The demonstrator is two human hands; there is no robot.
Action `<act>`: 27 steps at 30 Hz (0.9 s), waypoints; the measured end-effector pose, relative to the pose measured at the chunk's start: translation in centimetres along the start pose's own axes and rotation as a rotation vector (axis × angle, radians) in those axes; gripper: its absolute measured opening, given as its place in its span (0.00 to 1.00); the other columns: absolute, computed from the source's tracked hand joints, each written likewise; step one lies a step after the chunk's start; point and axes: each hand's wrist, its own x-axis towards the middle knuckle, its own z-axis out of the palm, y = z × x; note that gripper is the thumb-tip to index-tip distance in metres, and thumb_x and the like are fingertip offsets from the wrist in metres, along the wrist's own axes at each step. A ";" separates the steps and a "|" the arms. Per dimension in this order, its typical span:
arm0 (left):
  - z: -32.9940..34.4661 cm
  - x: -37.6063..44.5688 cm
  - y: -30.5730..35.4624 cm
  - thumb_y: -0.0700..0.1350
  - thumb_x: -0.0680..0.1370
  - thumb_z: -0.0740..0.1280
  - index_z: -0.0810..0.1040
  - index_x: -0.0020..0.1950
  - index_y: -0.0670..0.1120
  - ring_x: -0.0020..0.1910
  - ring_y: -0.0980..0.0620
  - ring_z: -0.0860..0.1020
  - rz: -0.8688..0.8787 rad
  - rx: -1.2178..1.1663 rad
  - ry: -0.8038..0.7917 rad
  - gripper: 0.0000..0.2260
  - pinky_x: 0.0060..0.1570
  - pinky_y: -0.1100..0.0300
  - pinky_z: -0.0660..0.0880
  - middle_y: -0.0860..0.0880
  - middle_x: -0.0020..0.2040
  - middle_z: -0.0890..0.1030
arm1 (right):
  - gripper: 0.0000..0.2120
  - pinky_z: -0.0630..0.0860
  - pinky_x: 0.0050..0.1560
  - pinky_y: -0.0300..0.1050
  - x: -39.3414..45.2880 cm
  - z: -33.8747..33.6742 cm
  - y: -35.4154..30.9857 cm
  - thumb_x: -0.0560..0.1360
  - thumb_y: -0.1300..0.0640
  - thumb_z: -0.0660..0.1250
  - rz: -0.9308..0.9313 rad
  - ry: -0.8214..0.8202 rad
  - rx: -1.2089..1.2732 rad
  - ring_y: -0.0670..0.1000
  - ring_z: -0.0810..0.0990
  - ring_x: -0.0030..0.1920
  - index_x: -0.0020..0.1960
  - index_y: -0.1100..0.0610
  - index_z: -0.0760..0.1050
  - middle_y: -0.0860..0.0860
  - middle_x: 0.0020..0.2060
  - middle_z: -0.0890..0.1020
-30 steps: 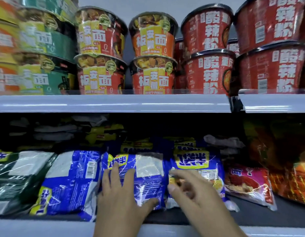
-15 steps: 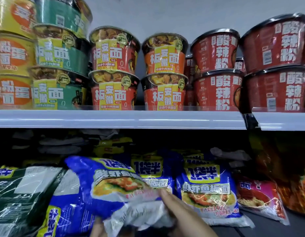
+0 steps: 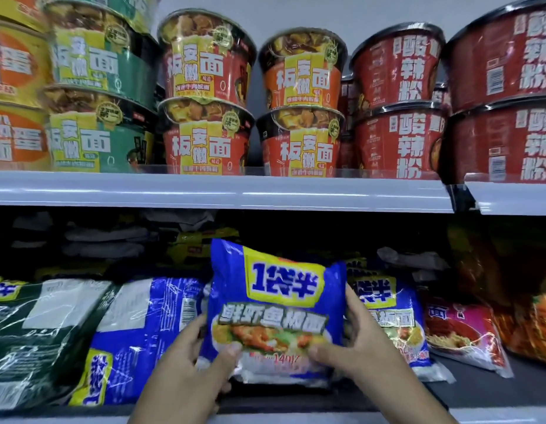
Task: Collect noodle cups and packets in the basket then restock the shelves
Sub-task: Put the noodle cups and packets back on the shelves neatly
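Hands, left hand [image 3: 186, 359] and right hand [image 3: 360, 347], fingers clamped on blue noodle packet [image 3: 277, 304] marked "1袋半", upright at lower centre, just beside lower shelf [image 3: 479, 390] front edge.

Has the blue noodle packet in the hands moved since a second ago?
Yes. The blue noodle packet, then lying back-up in the lower shelf row, is now upright, front showing, gripped by the left hand and right hand.

Blue noodle packet [image 3: 276, 304] with yellow label, upright, front facing out, on lower shelf between blue packets
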 end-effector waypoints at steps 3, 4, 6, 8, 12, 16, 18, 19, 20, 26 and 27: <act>-0.3 0.8 -0.9 0.58 0.73 0.70 0.52 0.75 0.66 0.46 0.64 0.78 0.174 0.351 0.069 0.36 0.48 0.62 0.75 0.69 0.49 0.75 | 0.27 0.78 0.44 0.37 1.0 -1.0 -0.2 0.67 0.49 0.77 0.033 0.073 -0.026 0.40 0.83 0.51 0.61 0.36 0.70 0.35 0.48 0.84; -0.2 1.1 -1.3 0.61 0.73 0.69 0.41 0.75 0.68 0.42 0.64 0.79 0.202 0.460 0.080 0.41 0.44 0.65 0.76 0.68 0.47 0.76 | 0.23 0.80 0.43 0.40 1.4 -1.1 -0.5 0.69 0.50 0.75 0.047 0.096 -0.049 0.41 0.83 0.49 0.60 0.38 0.72 0.36 0.48 0.84; -0.3 1.4 -1.2 0.65 0.72 0.67 0.21 0.66 0.70 0.37 0.62 0.82 0.196 0.627 0.054 0.50 0.41 0.66 0.78 0.64 0.47 0.80 | 0.18 0.83 0.45 0.47 2.3 -1.3 -0.7 0.73 0.54 0.74 0.070 0.123 -0.124 0.44 0.84 0.46 0.59 0.42 0.74 0.41 0.47 0.85; -0.4 1.9 -1.3 0.66 0.69 0.70 0.18 0.64 0.67 0.39 0.57 0.82 0.263 0.823 0.017 0.57 0.43 0.62 0.80 0.57 0.48 0.82 | 0.15 0.82 0.43 0.41 3.2 -1.1 -0.9 0.72 0.53 0.75 0.051 0.140 -0.285 0.44 0.84 0.43 0.56 0.45 0.76 0.45 0.46 0.84; 0.2 3.1 -0.9 0.59 0.49 0.83 0.64 0.75 0.51 0.49 0.38 0.79 0.615 1.097 0.145 0.57 0.39 0.43 0.80 0.38 0.60 0.77 | 0.18 0.67 0.28 0.32 5.0 -1.2 -1.0 0.72 0.42 0.72 -0.007 0.165 -0.605 0.40 0.73 0.29 0.43 0.55 0.71 0.47 0.34 0.76; 2.0 5.2 -1.9 0.70 0.71 0.62 0.63 0.76 0.57 0.73 0.39 0.60 0.954 1.196 -0.030 0.36 0.71 0.43 0.54 0.41 0.76 0.63 | 0.13 0.70 0.25 0.37 6.7 -1.7 -1.9 0.79 0.47 0.65 0.035 0.101 -0.603 0.41 0.76 0.24 0.40 0.55 0.76 0.49 0.27 0.80; 2.7 6.1 -1.8 0.74 0.73 0.53 0.62 0.77 0.58 0.73 0.39 0.60 0.871 1.291 -0.144 0.36 0.69 0.45 0.53 0.42 0.76 0.64 | 0.11 0.75 0.28 0.41 7.9 -1.9 -1.9 0.78 0.51 0.66 0.068 0.091 -0.664 0.44 0.78 0.26 0.40 0.53 0.81 0.50 0.27 0.82; 2.8 6.3 -1.8 0.75 0.73 0.51 0.63 0.77 0.58 0.72 0.40 0.62 0.823 1.319 -0.175 0.36 0.68 0.44 0.55 0.43 0.75 0.67 | 0.11 0.76 0.31 0.41 8.4 -2.1 -1.8 0.77 0.52 0.67 0.084 0.099 -0.702 0.44 0.79 0.27 0.38 0.50 0.83 0.49 0.26 0.82; 2.8 6.6 -2.0 0.75 0.73 0.50 0.64 0.76 0.58 0.71 0.41 0.63 0.807 1.337 -0.182 0.36 0.67 0.44 0.55 0.43 0.73 0.70 | 0.12 0.73 0.30 0.39 8.8 -2.2 -1.6 0.77 0.52 0.68 0.105 0.117 -0.718 0.44 0.80 0.28 0.36 0.49 0.83 0.48 0.24 0.81; 1.9 7.0 -2.4 0.75 0.73 0.51 0.66 0.75 0.56 0.70 0.42 0.64 0.837 1.403 -0.204 0.36 0.71 0.46 0.46 0.44 0.73 0.70 | 0.07 0.66 0.24 0.40 8.2 -2.4 -1.7 0.76 0.47 0.70 0.028 0.172 -0.769 0.45 0.73 0.22 0.46 0.50 0.83 0.50 0.26 0.80; 1.9 6.8 -2.3 0.75 0.73 0.52 0.67 0.74 0.57 0.71 0.42 0.63 0.856 1.398 -0.195 0.36 0.71 0.47 0.46 0.44 0.73 0.70 | 0.10 0.68 0.27 0.43 7.8 -2.5 -1.8 0.76 0.45 0.68 -0.009 0.198 -0.809 0.48 0.76 0.26 0.47 0.51 0.83 0.52 0.30 0.82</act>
